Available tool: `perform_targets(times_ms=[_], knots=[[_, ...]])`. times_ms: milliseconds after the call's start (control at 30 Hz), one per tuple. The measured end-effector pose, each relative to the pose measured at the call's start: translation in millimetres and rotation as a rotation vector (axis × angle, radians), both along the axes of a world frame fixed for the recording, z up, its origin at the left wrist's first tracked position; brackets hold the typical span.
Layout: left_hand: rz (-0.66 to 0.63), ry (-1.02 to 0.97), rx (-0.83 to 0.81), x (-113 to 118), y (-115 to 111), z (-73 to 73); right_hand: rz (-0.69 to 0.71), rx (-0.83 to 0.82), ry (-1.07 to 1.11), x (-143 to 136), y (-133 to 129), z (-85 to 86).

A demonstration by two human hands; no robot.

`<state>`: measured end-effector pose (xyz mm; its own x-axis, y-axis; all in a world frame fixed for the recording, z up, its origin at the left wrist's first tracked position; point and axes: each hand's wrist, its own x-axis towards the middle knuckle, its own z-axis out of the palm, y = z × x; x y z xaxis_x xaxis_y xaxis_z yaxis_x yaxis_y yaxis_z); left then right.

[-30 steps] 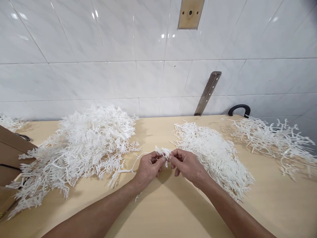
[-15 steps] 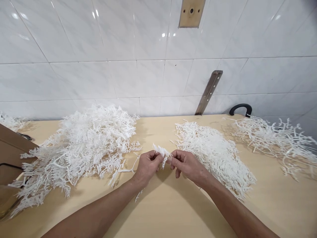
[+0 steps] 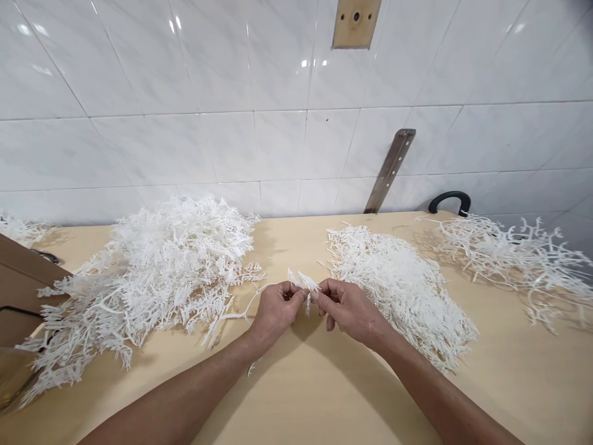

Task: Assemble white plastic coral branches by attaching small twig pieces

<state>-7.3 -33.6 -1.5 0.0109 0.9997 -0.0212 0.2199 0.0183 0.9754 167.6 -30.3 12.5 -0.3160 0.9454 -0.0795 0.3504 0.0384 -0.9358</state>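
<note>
Between my two hands, at the centre of the view, is a small white feathery sprig. My left hand pinches it from the left, thumb against fingers. From the right, my right hand pinches it too, with the fingertips of both hands almost touching. A thin white branched stem runs from the left pile toward my left hand; whether it joins the sprig is hidden. A big heap of white branched pieces lies left of my hands, and a flatter pile of white pieces lies to their right.
Bare white branched stems lie at the far right of the wooden table. A brown box stands at the left edge. Behind are a tiled wall, a metal bracket and a black curved handle.
The sprig between my fingertips has turned a little and its tips are spread differently. Both hands have stayed in nearly the same place, and the view has shifted slightly.
</note>
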Motion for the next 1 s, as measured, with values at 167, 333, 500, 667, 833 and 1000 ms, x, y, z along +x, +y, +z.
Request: perform_targets(times_ms=[167, 333, 500, 667, 833, 1000], knots=[[-0.018, 0.004, 0.017, 0, -2, 1.2, -0.062, -0.039, 0.003, 0, 2, -2.5], [-0.09, -0.164, -0.003, 1, -7, 2.7, -0.09, -0.103, 0.044, -1, 3, -8.9], [-0.156, -0.162, 0.043, 2, -11, 2.6, -0.083, -0.095, 0.08, -2, 4, -13.8], [-0.142, -0.029, 0.142, 5, -13, -0.5, -0.09, -0.118, 0.096, -2, 3, -12.7], [-0.127, 0.026, 0.166, 4, -11, -6.1, -0.11, -0.109, 0.068, -4, 2, -11.4], [-0.105, 0.028, 0.206, 2, -9, -7.5, -0.105, -0.129, 0.115, -4, 4, -15.0]])
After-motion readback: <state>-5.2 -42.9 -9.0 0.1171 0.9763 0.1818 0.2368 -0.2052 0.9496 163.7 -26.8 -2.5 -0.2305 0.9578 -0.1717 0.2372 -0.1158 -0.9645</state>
